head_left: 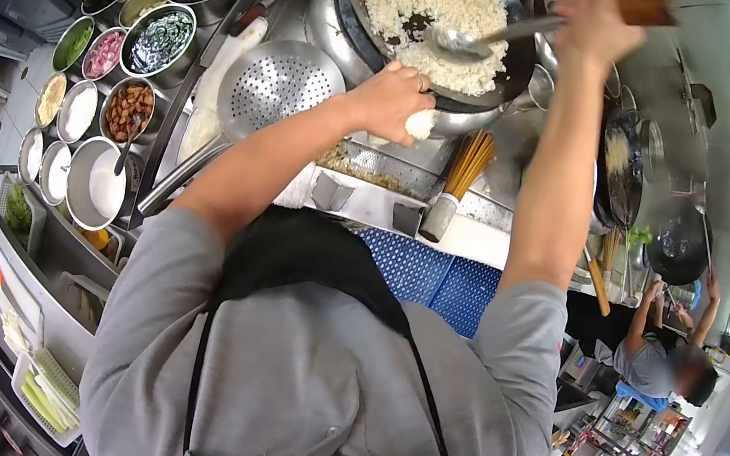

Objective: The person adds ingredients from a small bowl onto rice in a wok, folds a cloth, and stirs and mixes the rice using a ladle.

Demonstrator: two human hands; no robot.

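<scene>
White rice (434, 0) fills much of a dark wok (359, 3) at the top centre. My right hand (598, 28) is wrapped round the handle of a metal ladle (461, 46), whose bowl rests in the rice. At the wok's near edge, my left hand (392, 101) is closed on a whitish cloth (420, 124), which mostly hides behind the fingers. A perforated strainer (278, 85) lies left of the wok, under my left forearm. Below the wok, a bamboo brush (466, 172) stands between my two arms.
Metal containers of ingredients, among them brown pieces (128, 109) and white powder (78, 111), stand at the left. Another wok (621, 166) sits to the right. Farther right, a co-worker (649, 361) reaches toward a dark wok (680, 244). Vegetable trays (48, 393) stand lower left.
</scene>
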